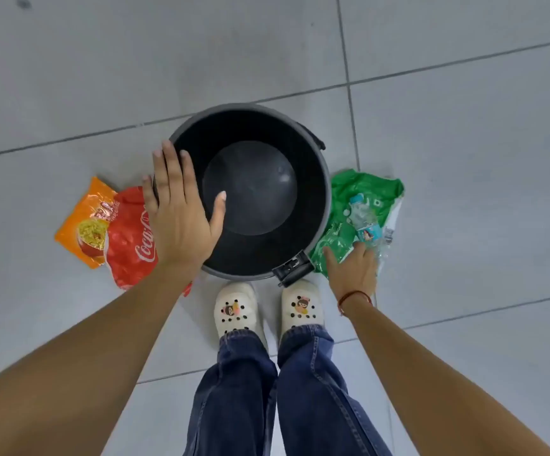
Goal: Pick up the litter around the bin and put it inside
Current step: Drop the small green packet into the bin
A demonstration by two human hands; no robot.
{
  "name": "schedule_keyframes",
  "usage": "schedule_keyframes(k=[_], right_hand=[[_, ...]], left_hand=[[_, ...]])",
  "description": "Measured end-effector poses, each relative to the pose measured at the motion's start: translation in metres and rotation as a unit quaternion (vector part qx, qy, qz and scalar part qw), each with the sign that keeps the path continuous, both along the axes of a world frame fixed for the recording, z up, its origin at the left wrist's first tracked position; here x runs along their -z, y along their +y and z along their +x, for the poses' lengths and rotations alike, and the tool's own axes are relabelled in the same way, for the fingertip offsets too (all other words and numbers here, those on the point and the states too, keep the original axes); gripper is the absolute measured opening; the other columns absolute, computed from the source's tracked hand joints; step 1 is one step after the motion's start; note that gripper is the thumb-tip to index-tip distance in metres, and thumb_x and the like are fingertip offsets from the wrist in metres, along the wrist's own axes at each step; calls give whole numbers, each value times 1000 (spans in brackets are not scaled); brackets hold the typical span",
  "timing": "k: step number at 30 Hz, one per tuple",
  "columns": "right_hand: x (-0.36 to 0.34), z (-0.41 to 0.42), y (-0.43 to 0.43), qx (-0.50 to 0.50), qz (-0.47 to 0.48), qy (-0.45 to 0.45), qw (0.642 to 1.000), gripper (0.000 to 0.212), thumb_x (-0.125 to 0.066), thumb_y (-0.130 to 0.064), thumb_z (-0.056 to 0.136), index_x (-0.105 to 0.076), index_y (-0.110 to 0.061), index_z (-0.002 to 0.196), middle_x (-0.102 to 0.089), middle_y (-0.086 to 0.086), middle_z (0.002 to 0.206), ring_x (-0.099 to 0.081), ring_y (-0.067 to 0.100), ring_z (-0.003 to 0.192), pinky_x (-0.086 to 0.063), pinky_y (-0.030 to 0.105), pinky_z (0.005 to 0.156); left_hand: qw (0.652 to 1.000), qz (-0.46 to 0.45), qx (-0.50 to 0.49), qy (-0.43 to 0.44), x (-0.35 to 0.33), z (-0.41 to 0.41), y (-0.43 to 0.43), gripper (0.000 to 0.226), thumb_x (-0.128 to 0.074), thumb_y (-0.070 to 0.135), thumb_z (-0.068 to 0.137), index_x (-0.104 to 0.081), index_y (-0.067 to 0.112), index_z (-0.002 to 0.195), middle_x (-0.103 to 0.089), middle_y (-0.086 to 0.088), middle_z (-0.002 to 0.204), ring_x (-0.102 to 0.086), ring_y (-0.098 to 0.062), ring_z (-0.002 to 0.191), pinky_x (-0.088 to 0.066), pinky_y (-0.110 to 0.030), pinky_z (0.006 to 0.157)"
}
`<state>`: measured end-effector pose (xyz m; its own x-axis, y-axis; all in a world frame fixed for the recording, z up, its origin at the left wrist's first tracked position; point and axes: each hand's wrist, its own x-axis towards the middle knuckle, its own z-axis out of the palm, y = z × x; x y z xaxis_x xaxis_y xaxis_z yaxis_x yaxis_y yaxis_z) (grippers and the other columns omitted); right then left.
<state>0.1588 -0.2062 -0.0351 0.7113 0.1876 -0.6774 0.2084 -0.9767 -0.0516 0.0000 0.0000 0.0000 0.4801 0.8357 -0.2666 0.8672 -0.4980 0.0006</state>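
Here the open right hand (352,271) reaches the green wrapper (359,205) beside the empty bin (328,199), left hand (181,212) spread, so the loose bottle (366,222) may roll off.

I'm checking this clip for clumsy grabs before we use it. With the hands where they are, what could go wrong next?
The right hand reaches where the crushed clear bottle lies on the green wrapper; grabbing only the wrapper could roll the bottle off across the floor. The left hand hovers open by the bin rim; a bump might shift the empty bin. The red Coca-Cola wrapper overlaps the orange noodle packet, so one may get left behind.
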Motion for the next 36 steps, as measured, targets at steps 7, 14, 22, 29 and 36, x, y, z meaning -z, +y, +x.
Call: schedule_keyframes(k=[7, 14, 22, 29, 36], right_hand=[[32, -21, -1, -298, -108, 22, 948, 85, -59, -30, 88, -2, -10, 148, -6, 19, 157, -22, 37, 140, -35, 52, 107], [4, -15, 24, -318, -35, 55, 946, 25, -45, 5, 89, -53, -1, 112, -57, 19, 118, -62, 32, 89, -54, 38, 72], [-113, 0, 43, -116, 124, -208, 963, 21, -51, -1, 87, -62, -5, 104, -59, 20, 66, -50, 32, 57, -36, 30, 53], [-118, -55, 83, -291, 274, -149, 904, 46, -43, -1, 83, -52, -8, 127, -54, 15, 136, -45, 36, 128, -35, 51, 106], [-56, -55, 116, -369, 173, 54, 912, 38, -40, -21, 99, -41, -6, 135, -47, 17, 138, -48, 34, 121, -48, 47, 93]], left_hand=[[999, 48, 2, -22, 13, -1, 0, 70, -23, 52, 95, -10, 8, 148, -13, -17, 157, -10, -31, 145, -11, -44, 116], [999, 40, 1, -28, 12, -2, 1, 69, -21, 53, 95, -12, 10, 148, -13, -15, 157, -11, -29, 145, -12, -43, 116], [998, -11, 66, -14, -8, -18, 21, 71, -19, 53, 95, -6, 10, 149, -7, -14, 159, -6, -27, 146, -7, -43, 116], [998, -27, 16, -50, -8, -17, 32, 65, -21, 45, 97, -5, 10, 149, -2, -14, 159, -1, -27, 146, -4, -46, 117], [998, -17, 8, -54, -3, -14, 17, 68, -18, 49, 96, -5, 9, 149, -3, -14, 159, -1, -28, 146, -3, -45, 117]])
